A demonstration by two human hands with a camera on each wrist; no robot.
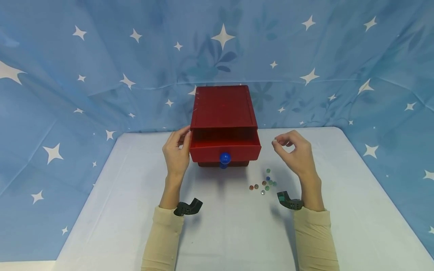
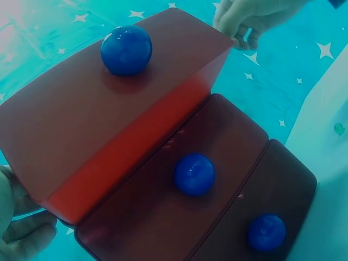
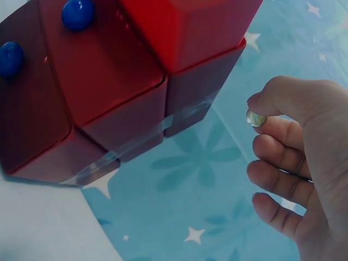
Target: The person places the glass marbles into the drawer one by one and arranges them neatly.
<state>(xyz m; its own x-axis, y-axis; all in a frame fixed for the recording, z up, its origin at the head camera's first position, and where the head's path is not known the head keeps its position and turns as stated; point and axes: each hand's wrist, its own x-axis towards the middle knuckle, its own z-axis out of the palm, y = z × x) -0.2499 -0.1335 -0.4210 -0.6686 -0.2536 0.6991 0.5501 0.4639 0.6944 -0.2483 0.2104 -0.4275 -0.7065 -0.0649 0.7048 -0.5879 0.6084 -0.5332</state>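
A red drawer cabinet [image 1: 223,107] stands at the back of the table, its top drawer [image 1: 207,153] pulled out. That drawer has a round blue knob [image 1: 225,158]; two lower drawers with blue knobs [image 2: 194,174] are closed in the left wrist view. My left hand [image 1: 177,152] rests against the cabinet's left side, fingertips by the upper edge. To the right of the drawer, my right hand [image 1: 296,152] pinches a clear marble with yellow-green streaks [image 3: 255,118] between thumb and index finger, apart from the cabinet. The other right fingers are loosely bent.
Several loose glass marbles [image 1: 267,188], green, blue, brownish and clear, lie on the white tabletop [image 1: 223,233] in front of the cabinet to the right. A blue star-patterned cloth [image 1: 135,64] hangs behind and around the table.
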